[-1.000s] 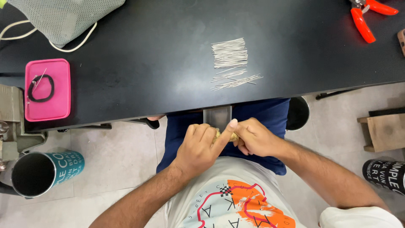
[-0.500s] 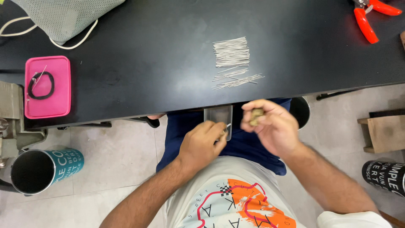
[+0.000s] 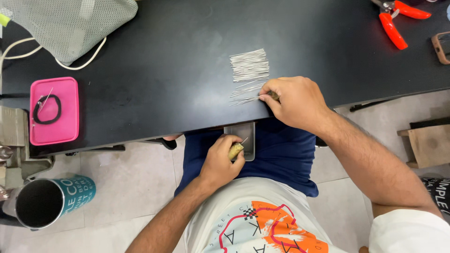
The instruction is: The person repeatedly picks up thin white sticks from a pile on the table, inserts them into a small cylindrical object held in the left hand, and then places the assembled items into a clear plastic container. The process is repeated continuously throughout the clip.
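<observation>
Reaching up from the lap, the right hand [image 3: 293, 103] rests on the near edge of the black tabletop [image 3: 178, 61], fingers curled over a small brownish piece [image 3: 273, 95] and touching the loose end of the thin metal pins [image 3: 249, 70]. Pins lie in two lots: a tidy bundle farther in, a scattered few at the tabletop's front edge, just beside the fingertips.

Left hand [image 3: 220, 161] sits below the edge, over the blue shorts [image 3: 281, 154], closed around a short tan cork-like plug [image 3: 235, 151] with one pin sticking out of its top. Just beside it, a small clear tray [image 3: 247, 145] hangs under the tabletop's front edge, partly hidden by the hand.

Open room: wide bare stretch of tabletop between the pins and the pink case [image 3: 54, 110] at the left edge; a black loop lies on the case. Mesh bag [image 3: 70, 23] with a white cord fills the far left corner. Orange-handled pliers [image 3: 396, 21] at the far right corner, well apart from the right hand. A brown-framed object is cut off by the right border; cannot tell what it is.

Floor: a metal cup [image 3: 47, 201] with a teal band lies on its side at lower left; a wooden block [image 3: 429, 145] at right.
</observation>
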